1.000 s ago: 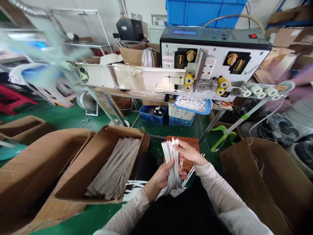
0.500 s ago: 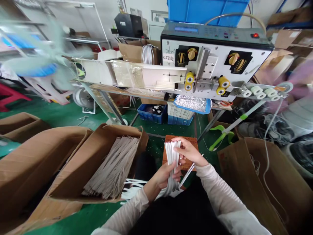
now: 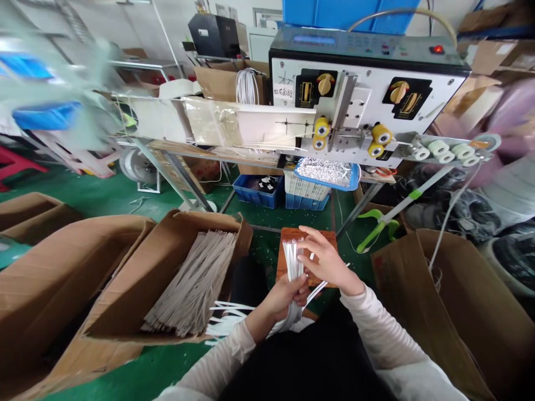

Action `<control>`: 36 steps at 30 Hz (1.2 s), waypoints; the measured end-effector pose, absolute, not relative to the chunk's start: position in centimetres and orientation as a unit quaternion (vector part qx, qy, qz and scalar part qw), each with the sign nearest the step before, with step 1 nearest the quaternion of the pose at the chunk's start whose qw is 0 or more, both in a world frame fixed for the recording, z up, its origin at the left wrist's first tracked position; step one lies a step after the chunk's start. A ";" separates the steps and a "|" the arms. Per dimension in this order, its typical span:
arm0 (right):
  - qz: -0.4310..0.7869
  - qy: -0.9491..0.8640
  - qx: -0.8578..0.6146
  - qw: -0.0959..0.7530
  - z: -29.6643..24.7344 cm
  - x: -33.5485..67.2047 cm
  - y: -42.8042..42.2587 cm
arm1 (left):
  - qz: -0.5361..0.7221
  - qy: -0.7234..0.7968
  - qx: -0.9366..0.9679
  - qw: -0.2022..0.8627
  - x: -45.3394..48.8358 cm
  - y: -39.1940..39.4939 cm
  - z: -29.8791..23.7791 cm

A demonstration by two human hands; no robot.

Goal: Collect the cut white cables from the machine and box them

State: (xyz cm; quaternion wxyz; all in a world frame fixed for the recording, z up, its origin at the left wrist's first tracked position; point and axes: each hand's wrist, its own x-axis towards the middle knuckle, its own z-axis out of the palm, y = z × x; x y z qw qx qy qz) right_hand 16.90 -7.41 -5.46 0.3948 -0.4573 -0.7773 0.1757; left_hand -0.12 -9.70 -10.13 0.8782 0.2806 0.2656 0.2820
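Gripping a bundle of white strips (image 3: 293,262) upright in the closed left hand (image 3: 286,295), the person sets the half-open right hand (image 3: 324,259) fingertips on its top, over a brown stool (image 3: 331,236), beside a cardboard box (image 3: 200,218) of strips.

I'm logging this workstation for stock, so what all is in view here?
cutting machine: one, white and black, on table ahead
blue tray: one, small white pieces inside, under machine
blue crates: two, beneath table
cardboard boxes: several, brown, on floor; one holds pale strips
wooden board: one, brown, behind hands
white strips: one bundle, in both hands
left hand: grip shut round bundle's lower part
right hand: fingers on bundle's top
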 end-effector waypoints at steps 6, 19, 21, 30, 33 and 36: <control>0.106 -0.812 -0.465 0.336 -4.0 17.6 -7.5 | 0.266 0.268 0.301 0.875 0.0 -10.0 -10.3; 0.214 -0.793 -0.427 0.377 -4.2 16.8 -7.0 | 0.244 0.277 0.321 0.872 -0.5 -10.3 -9.9; 0.235 -0.770 -0.443 0.394 -4.3 16.5 -7.1 | 0.242 0.280 0.323 0.871 -0.6 -10.1 -9.7; 0.289 -0.645 -0.507 0.493 -7.9 17.9 -5.5 | 0.234 0.284 0.305 0.878 -0.7 -10.7 -11.0; 0.313 -0.552 -0.596 0.492 -13.5 20.1 -4.6 | 0.241 0.310 0.291 0.872 -1.1 -11.0 -11.8; 0.355 -0.474 -0.675 0.439 -20.6 22.0 -5.0 | 0.239 0.332 0.294 0.864 -1.7 -11.2 -12.4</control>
